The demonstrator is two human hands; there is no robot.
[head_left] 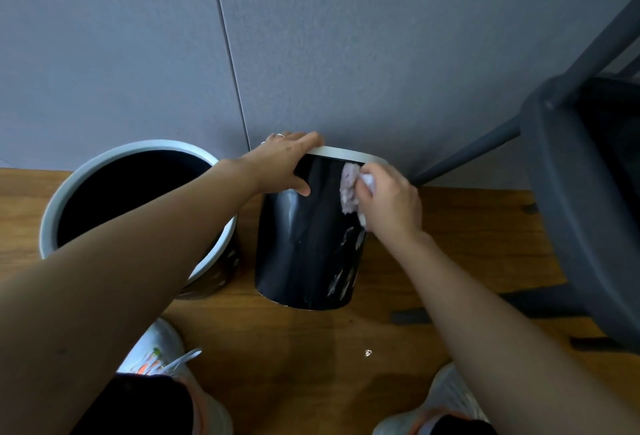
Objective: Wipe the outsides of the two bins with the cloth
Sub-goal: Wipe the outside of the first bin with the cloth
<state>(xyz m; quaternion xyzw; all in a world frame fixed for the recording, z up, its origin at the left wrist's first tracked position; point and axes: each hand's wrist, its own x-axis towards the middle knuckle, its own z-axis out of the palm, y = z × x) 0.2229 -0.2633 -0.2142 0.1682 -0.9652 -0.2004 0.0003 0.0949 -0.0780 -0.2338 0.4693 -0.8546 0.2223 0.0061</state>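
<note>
**Against the grey wall, one bin tipped for wiping**

Against the grey wall (pixel 346 53), on the wooden floor (pixel 467 244), stand two black bins with pale rims; the left bin (pixel 221 271) sits upright with its mouth open to the camera, while the right bin (pixel 311 244) leans back toward the wall, its dark side facing up. The left hand (pixel 287 164) grips that bin at the rim, fingers over the edge and thumb pressed on the outer wall; the right hand (pixel 391 199) is closed round a bunched pale cloth (pixel 349 188), pressing it against the upper side just below the rim. White smears show lower down on the bin's right side; whether they are dirt or glare I cannot tell. The bin looks light, stiff and glossy, so likely slippery; the rim seems the surest hold, since a wiping push could slide or roll it. The cloth is soft and should follow the curve. A dark chair (pixel 571 192) stands close on the right.
</note>
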